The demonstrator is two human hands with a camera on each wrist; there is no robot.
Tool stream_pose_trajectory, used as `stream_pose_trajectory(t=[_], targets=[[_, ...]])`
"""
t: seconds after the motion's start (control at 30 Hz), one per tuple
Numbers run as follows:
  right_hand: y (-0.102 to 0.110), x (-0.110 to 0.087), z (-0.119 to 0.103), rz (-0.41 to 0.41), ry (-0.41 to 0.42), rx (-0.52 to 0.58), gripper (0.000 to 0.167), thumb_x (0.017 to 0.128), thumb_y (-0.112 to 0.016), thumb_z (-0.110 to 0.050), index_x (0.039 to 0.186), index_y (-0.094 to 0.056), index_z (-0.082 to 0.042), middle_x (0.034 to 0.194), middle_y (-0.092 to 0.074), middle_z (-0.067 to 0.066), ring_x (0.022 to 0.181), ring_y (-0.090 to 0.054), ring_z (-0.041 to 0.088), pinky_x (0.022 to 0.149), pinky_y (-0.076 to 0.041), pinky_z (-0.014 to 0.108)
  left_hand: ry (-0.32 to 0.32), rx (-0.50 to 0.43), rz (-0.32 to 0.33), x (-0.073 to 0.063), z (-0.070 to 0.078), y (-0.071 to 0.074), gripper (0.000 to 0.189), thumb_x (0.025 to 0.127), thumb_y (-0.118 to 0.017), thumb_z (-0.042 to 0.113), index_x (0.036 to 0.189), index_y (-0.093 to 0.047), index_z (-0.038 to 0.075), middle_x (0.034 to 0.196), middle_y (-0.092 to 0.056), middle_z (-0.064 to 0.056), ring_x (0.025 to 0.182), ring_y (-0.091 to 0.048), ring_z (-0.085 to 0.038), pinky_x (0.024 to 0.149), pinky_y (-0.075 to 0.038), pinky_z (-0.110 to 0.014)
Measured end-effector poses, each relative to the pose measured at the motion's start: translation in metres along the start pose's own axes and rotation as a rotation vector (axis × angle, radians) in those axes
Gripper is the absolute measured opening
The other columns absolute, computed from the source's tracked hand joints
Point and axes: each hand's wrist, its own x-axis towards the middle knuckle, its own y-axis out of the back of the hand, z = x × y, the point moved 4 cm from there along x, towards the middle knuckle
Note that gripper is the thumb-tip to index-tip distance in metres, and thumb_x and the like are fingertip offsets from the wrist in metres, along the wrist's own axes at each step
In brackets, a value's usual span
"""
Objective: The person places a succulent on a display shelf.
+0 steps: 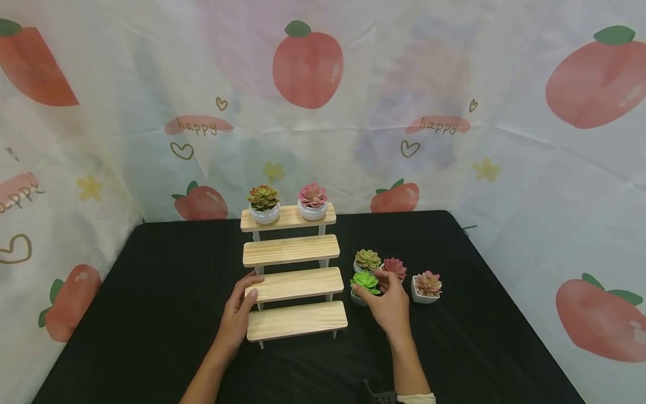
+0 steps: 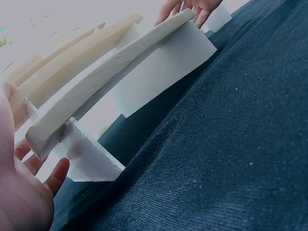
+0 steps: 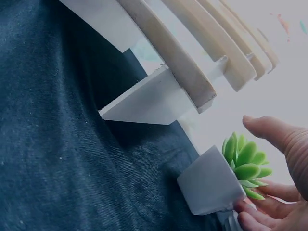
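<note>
A four-step wooden display stand [image 1: 295,285] stands on the black cloth. My left hand [image 1: 235,314] holds its left end at the second step from the front, thumb and index finger at the plank's edges. In the left wrist view, the other fingers [image 2: 58,174] spread beside the white support. My right hand [image 1: 391,306] reaches around a bright green potted succulent [image 1: 365,282]. In the right wrist view, the thumb [image 3: 269,129] stands apart from the leaves, while the fingers are behind the plant and its white pot [image 3: 211,183].
Olive-green [image 1: 367,259] and dark pink [image 1: 395,267] succulents sit just behind the green one. Another reddish succulent in a square white pot [image 1: 425,292] stands to their right. On the top step are a red-green succulent [image 1: 263,205] and a pink one [image 1: 312,201]. A printed curtain [image 1: 323,157] hangs behind.
</note>
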Motion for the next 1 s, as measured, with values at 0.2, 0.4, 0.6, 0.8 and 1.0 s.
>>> stream_pose_trajectory(t=[0.2,0.4,0.6,0.8,1.0], targets=[[-0.002,-0.001,0.001,-0.029,-0.025,-0.045,0.077,0.076,-0.094,-0.034,0.134,-0.059,0.002,0.128,-0.063,0.027,0.118,-0.062,0.040,0.094,-0.049,0.056,0.001,-0.007,-0.002,0.002,0.000,0.000,0.030,0.113,-0.046,0.021,0.140,-0.056,0.012,0.162,-0.032,-0.015,0.151,-0.022,-0.036,0.113,-0.022,-0.063],[-0.006,-0.001,0.002,-0.052,-0.028,-0.073,0.078,0.075,-0.095,-0.029,0.135,-0.056,0.004,0.128,-0.061,0.028,0.119,-0.060,0.041,0.098,-0.046,0.057,0.004,-0.005,0.001,0.002,0.001,0.000,0.030,0.113,-0.046,0.021,0.140,-0.056,0.012,0.162,-0.032,-0.015,0.150,-0.022,-0.036,0.113,-0.023,-0.062],[-0.008,-0.001,0.003,-0.057,-0.019,-0.097,0.079,0.074,-0.095,-0.025,0.134,-0.055,0.007,0.129,-0.061,0.030,0.120,-0.058,0.044,0.101,-0.044,0.059,0.011,-0.006,0.004,0.001,0.002,-0.001,0.030,0.113,-0.046,0.021,0.140,-0.056,0.011,0.162,-0.032,-0.013,0.151,-0.022,-0.036,0.113,-0.023,-0.061],[-0.010,0.000,0.007,-0.064,-0.017,-0.111,0.081,0.073,-0.095,-0.026,0.134,-0.054,0.008,0.129,-0.060,0.030,0.120,-0.057,0.045,0.101,-0.043,0.060,0.022,0.002,0.007,0.001,0.002,-0.001,0.030,0.113,-0.046,0.022,0.139,-0.056,0.012,0.162,-0.032,-0.012,0.151,-0.023,-0.035,0.113,-0.024,-0.058],[-0.011,-0.001,0.011,-0.059,-0.011,-0.115,0.078,0.072,-0.096,-0.024,0.130,-0.056,0.010,0.124,-0.061,0.029,0.116,-0.058,0.045,0.098,-0.045,0.060,0.028,0.007,0.007,0.000,0.002,-0.001,0.030,0.113,-0.046,0.023,0.140,-0.056,0.012,0.162,-0.032,-0.012,0.151,-0.023,-0.034,0.112,-0.026,-0.055]])
